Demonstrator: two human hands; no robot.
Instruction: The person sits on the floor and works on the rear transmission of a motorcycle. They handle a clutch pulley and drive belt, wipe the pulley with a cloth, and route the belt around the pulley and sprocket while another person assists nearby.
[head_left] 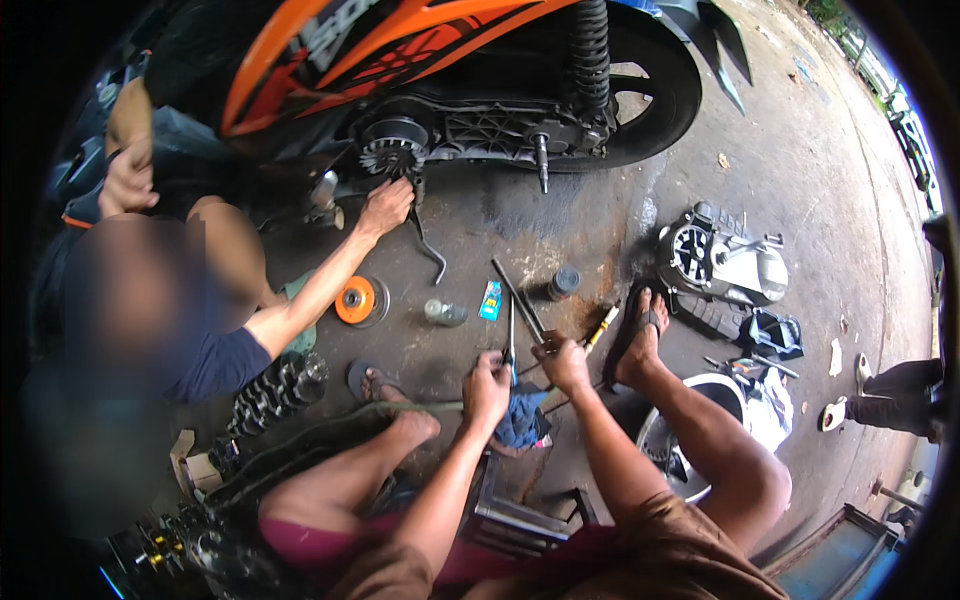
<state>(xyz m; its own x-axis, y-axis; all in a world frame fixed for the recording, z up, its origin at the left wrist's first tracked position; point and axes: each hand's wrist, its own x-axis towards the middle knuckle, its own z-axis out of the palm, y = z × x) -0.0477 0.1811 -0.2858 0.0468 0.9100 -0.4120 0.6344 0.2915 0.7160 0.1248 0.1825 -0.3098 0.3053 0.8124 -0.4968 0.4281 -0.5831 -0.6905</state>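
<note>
My left hand (487, 388) is closed around a slim tool (513, 340) with a thin metal shaft; its exact kind is unclear. Close to its right, my right hand (563, 362) grips a dark metal rod (517, 297) that slants up and to the left. A crumpled blue rag (520, 420) lies below and between the hands. Beside my right hand is a yellow-and-white handled tool (602, 328), seemingly on the ground. Farther off stands an orange motor scooter (400, 50) with its engine side (490, 132) uncovered.
At left, a co-worker's hand (387, 205) touches the engine by its fan. On the ground are an orange-centred round part (360, 301), a clear jar (445, 313), a blue packet (490, 300) and a dark can (564, 282). An engine cover (755, 265) and a white basin (648, 440) lie right.
</note>
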